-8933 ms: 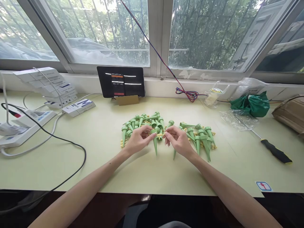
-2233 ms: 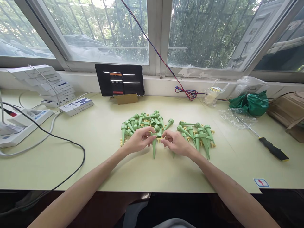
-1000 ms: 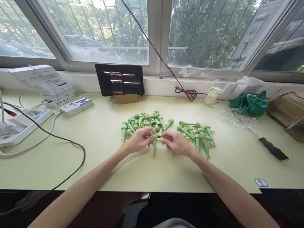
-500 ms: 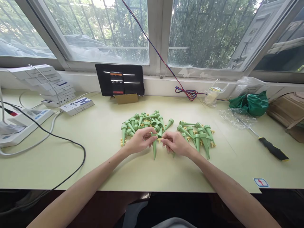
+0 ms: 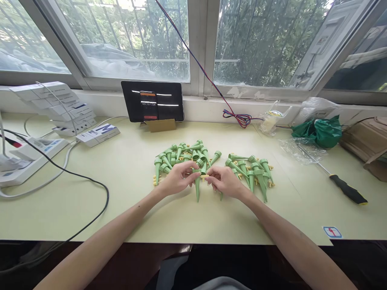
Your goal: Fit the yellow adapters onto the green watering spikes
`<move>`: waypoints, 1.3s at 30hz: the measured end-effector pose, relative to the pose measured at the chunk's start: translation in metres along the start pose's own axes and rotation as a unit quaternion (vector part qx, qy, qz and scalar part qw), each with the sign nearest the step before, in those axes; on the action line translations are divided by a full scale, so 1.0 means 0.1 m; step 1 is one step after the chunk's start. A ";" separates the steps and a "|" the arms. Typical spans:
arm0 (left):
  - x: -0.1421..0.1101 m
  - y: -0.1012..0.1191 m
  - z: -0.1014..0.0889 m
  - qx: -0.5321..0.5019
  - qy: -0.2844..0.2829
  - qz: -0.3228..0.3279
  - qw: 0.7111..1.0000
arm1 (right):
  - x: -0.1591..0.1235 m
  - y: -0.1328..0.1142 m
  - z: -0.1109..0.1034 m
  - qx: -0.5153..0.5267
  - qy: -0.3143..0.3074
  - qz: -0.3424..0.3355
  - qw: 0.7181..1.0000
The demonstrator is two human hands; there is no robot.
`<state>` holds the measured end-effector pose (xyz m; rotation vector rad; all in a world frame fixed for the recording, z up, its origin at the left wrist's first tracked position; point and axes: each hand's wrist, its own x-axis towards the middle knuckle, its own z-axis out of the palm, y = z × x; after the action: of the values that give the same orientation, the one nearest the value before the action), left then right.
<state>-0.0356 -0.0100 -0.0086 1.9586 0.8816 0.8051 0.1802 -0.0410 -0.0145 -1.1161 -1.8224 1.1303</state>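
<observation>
My left hand (image 5: 179, 177) pinches a green plant watering spike (image 5: 197, 191) near its wide top, its pointed end hanging down. Close beside it, the closed fingertips of my right hand (image 5: 224, 180) grip a small yellow valve (image 5: 204, 177) at the spike's top; whether the two parts are joined cannot be made out. Behind my left hand lies a pile of green spikes (image 5: 157, 164) with yellow valves among them. Another group of spikes (image 5: 261, 183), with yellow pieces showing, lies to the right of my right hand. A green tip shows under my right hand.
A tablet (image 5: 133, 102) showing a timer leans at the back. White boxes (image 5: 98, 135) and a power strip (image 5: 36, 161) with cables stand left. On the right are a screwdriver (image 5: 347, 189), a green plastic bag (image 5: 319, 132) and a brown cardboard box (image 5: 367, 141).
The yellow valve shows more plainly between my hands. The held spike's tip has shifted slightly to the right. Both hands stay nearly in place.
</observation>
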 end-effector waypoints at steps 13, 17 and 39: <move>-0.01 0.00 0.02 -0.017 0.004 0.002 1.000 | 0.01 0.02 0.01 -0.054 -0.026 -0.009 0.998; 0.00 -0.01 0.02 -0.017 0.002 0.004 1.000 | 0.01 0.03 0.00 -0.050 -0.030 -0.002 0.998; 0.01 -0.01 0.05 0.023 0.048 0.006 0.999 | 0.02 0.03 -0.02 -0.029 0.005 -0.019 0.999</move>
<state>-0.0313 -0.0109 -0.0115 1.9800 0.9530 0.8984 0.1822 -0.0377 -0.0160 -1.1145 -1.8713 1.0547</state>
